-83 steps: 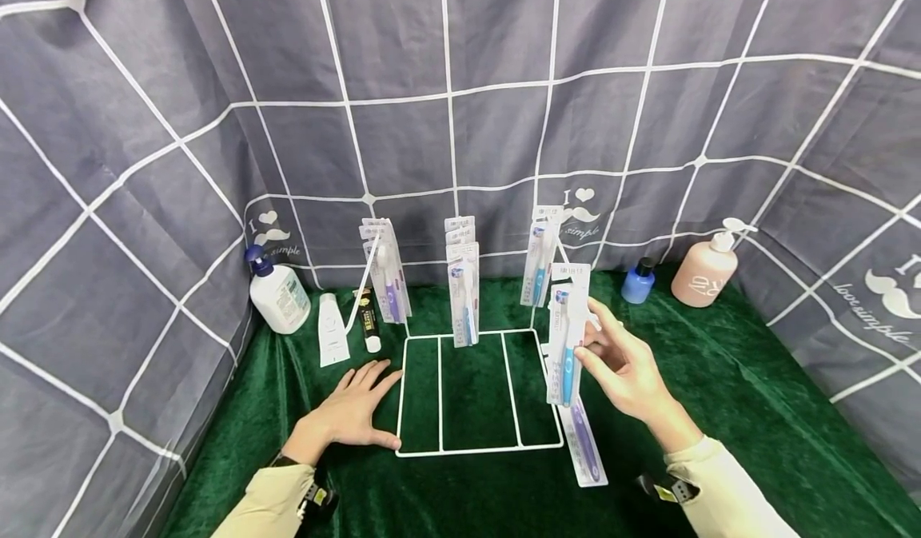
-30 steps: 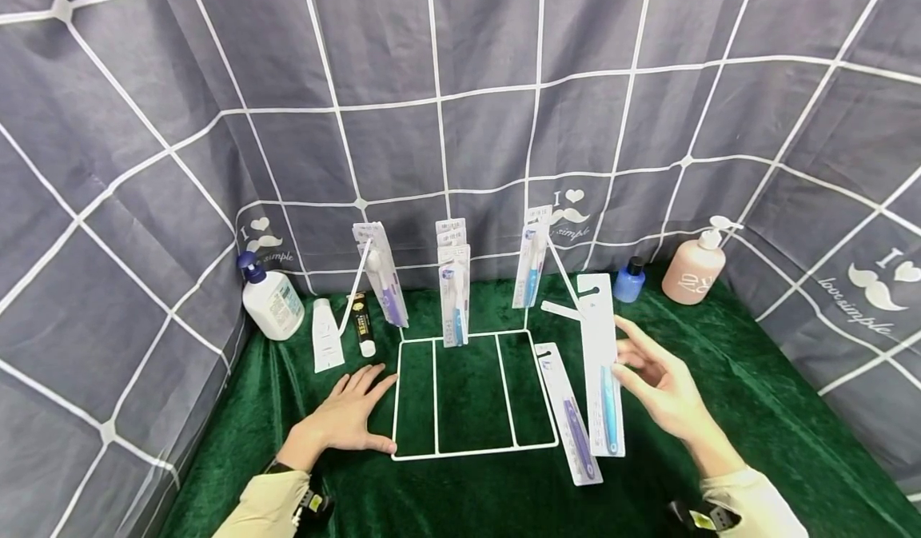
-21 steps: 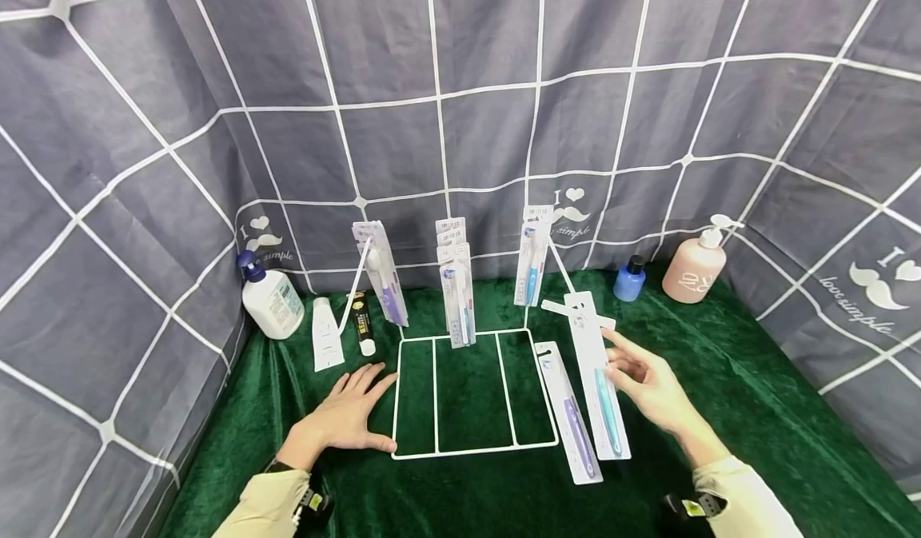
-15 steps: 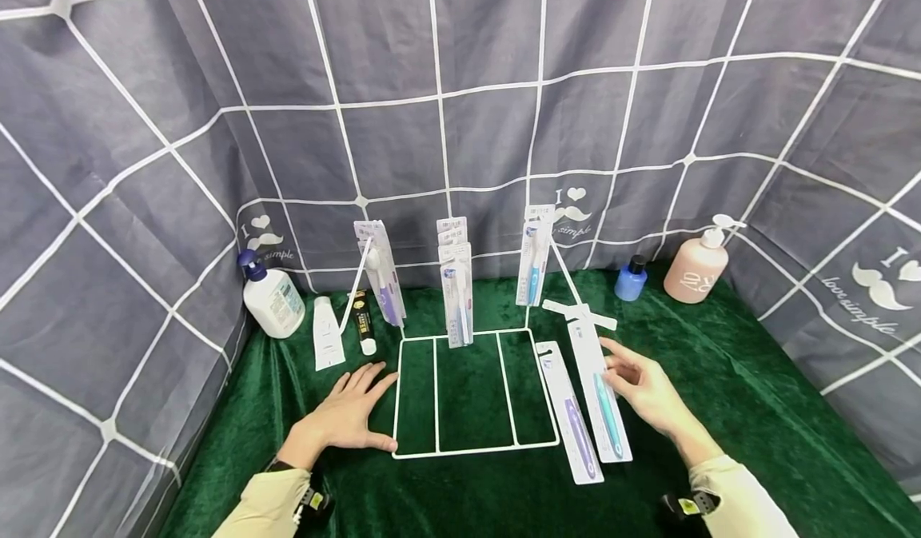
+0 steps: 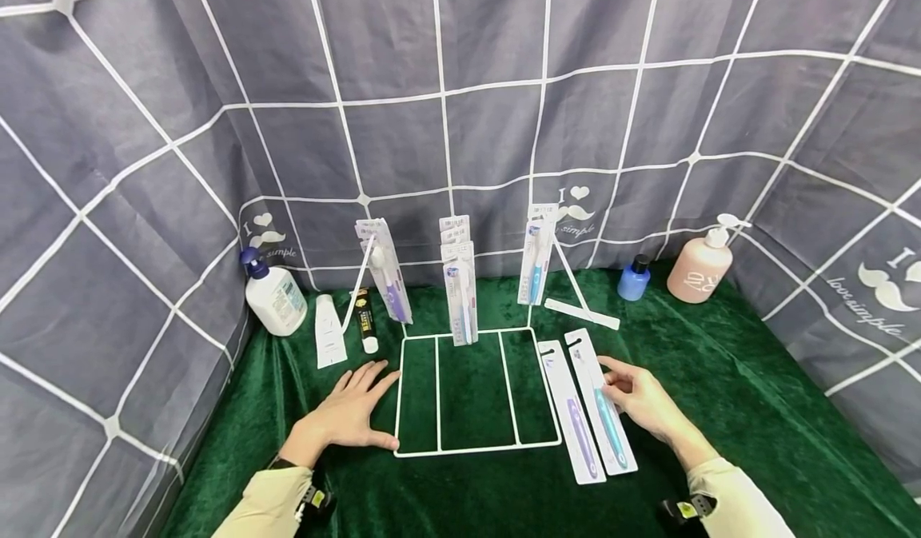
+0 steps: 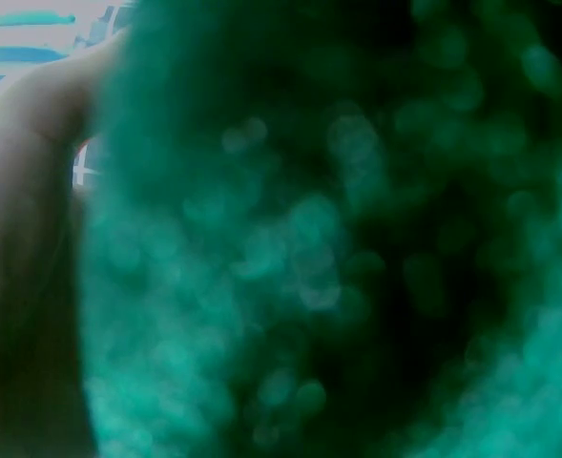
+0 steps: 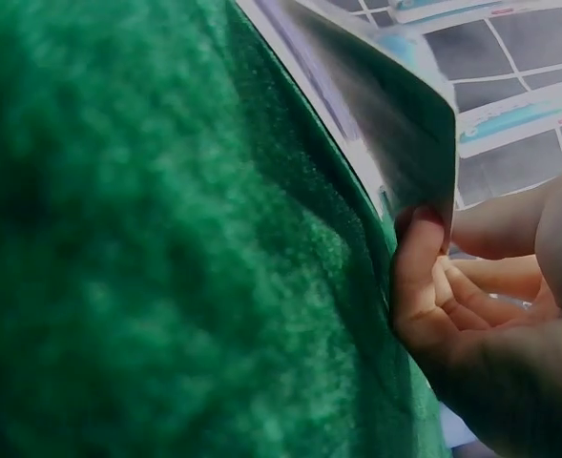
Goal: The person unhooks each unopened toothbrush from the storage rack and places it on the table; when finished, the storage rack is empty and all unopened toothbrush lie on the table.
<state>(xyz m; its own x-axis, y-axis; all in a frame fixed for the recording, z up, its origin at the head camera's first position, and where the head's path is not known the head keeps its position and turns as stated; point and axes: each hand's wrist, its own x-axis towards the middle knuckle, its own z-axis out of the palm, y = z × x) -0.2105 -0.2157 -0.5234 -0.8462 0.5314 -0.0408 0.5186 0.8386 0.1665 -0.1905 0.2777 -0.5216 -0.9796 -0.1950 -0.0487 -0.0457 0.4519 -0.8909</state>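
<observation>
My right hand pinches the right edge of a packaged toothbrush with a blue handle. In the right wrist view, thumb and finger grip the edge of that package, which is tilted up from the cloth. To its left lies a packaged toothbrush with a purple handle. My left hand rests on the green cloth with spread fingers, its thumb at the front left corner of the white wire rack. Blurred green cloth fills most of the left wrist view, beside part of the hand.
Packaged toothbrushes hang on the rack at left, middle and right. Two tubes and a white pump bottle stand or lie left. A blue bottle and pink pump bottle stand right.
My right hand has taken the blue toothbrush package off the rack's right hook and brought it down and toward me, beside the purple one. My left hand has stayed in place.
</observation>
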